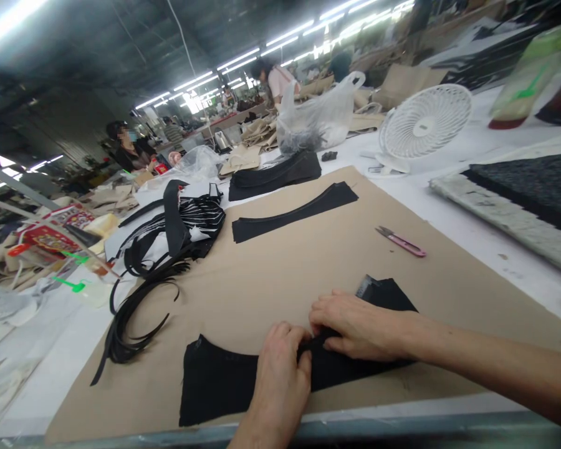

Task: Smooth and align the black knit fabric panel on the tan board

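A curved black fabric piece (219, 381) lies flat on brown paper near the front edge of the table. My left hand (283, 368) is closed on its upper curved edge near the middle, thumb and fingers pinched together. Right beside it, my right hand (350, 324) grips the same edge with bent fingers, its forearm reaching in from the right. The edge between my fingertips is mostly hidden. At the piece's upper right end, a shiny grey patch (365, 287) shows. Pink-handled thread snips (402, 241) rest on the paper beyond my right hand.
Farther back lie another curved black piece (294, 212) and a black stack (275, 178). Black strips (126, 324) curl at the left. A white fan (423, 125), a plastic bag (315, 118) and a dark-topped slab (533, 190) stand behind. People work in the background.
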A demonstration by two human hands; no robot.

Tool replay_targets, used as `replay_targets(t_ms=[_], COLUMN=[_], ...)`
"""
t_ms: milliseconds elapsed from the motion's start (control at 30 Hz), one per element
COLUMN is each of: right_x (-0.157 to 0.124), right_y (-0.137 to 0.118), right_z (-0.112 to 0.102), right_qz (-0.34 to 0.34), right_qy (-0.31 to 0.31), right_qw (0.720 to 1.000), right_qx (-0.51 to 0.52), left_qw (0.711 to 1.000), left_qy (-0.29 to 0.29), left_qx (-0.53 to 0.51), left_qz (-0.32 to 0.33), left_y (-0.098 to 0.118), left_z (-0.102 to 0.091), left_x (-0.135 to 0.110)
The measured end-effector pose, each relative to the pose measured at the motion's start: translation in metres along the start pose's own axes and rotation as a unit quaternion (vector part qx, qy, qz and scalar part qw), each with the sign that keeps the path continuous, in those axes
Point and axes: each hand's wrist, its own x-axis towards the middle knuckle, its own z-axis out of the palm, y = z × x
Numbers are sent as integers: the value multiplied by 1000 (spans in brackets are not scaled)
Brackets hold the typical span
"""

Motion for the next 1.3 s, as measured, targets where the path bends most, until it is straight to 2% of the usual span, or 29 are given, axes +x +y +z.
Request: replay_targets(t_ms=[133, 300, 367, 433, 500, 633, 800, 900, 967, 1067, 1167, 1300], right_x=[-2, -11, -15, -19, -21, -23, -26, -29, -30, -30, -30, -32], right_y=[7, 12, 12, 13, 13, 15, 13, 6, 1, -2, -1, 3], right_z=[7, 13, 15, 18, 20, 21, 8, 1, -1, 0, 2, 1], right_qz=[-19, -70, -100, -129, -150, -152, -90, -45, -15, 12, 25, 44], right_qy=[25, 49, 62, 71, 74, 65, 60, 35, 14, 4, 7, 3], right_qw=[999, 996, 993, 987, 981, 978, 993, 998, 1000, 1000, 1000, 999], right_qx=[21, 9, -21, -63, -104, -125, -52, -22, -13, -10, -2, 11], left_qw=[1000, 990, 968, 931, 908, 911, 918, 936, 945, 966, 990, 997], left_qy=[20, 83, 143, 223, 263, 215, 204, 189, 178, 151, 87, 32], left_qx=[2, 72, 131, 193, 230, 255, 210, 167, 149, 111, 41, -26], left_qz=[22, 93, 158, 215, 232, 244, 268, 247, 229, 176, 99, 72], left_y=[3, 1, -6, -16, -25, -39, -48, -50, -44, -21, 5, 22], left_z=[5, 19, 32, 47, 59, 62, 41, 25, 18, 16, 19, 19], left_x=[1, -9, -17, -27, -37, -49, -49, -47, -42, -31, -19, -9])
